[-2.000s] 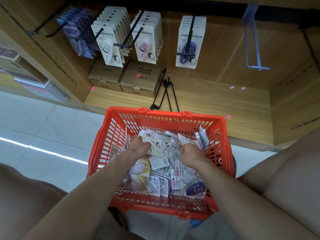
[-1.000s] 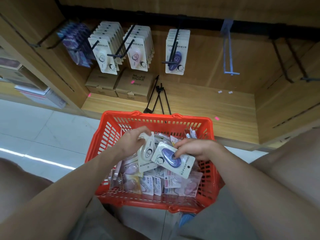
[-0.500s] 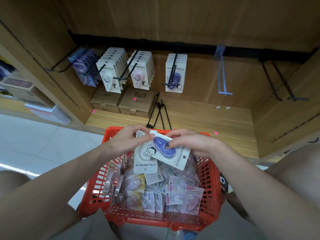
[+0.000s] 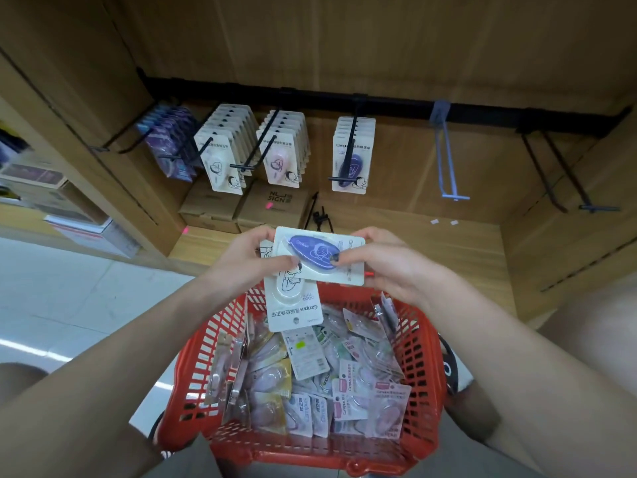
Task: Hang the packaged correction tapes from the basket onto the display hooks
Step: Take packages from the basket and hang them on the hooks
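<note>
A red basket (image 4: 418, 367) on my lap holds several packaged correction tapes (image 4: 310, 384). Above its far rim both hands share a purple correction tape pack (image 4: 319, 257) lying sideways. My left hand (image 4: 248, 262) pinches its left end together with a white correction tape pack (image 4: 293, 301) that hangs below it. My right hand (image 4: 382, 263) grips the purple pack's right end, thumb on the blister. On the black rail, display hooks carry white packs (image 4: 224, 157), pink packs (image 4: 284, 150) and purple packs (image 4: 353, 157).
A bare blue hook (image 4: 448, 160) and two bare black hooks (image 4: 558, 174) stick out to the right of the filled ones. Dark purple packs (image 4: 170, 143) hang at far left. Cardboard boxes (image 4: 241, 207) and loose black hooks (image 4: 319, 215) lie on the wooden shelf.
Both hands dug in the basket, came up holding a white and a purple pack, and have risen further toward the hooks. The purple pack has turned level across the white one.
</note>
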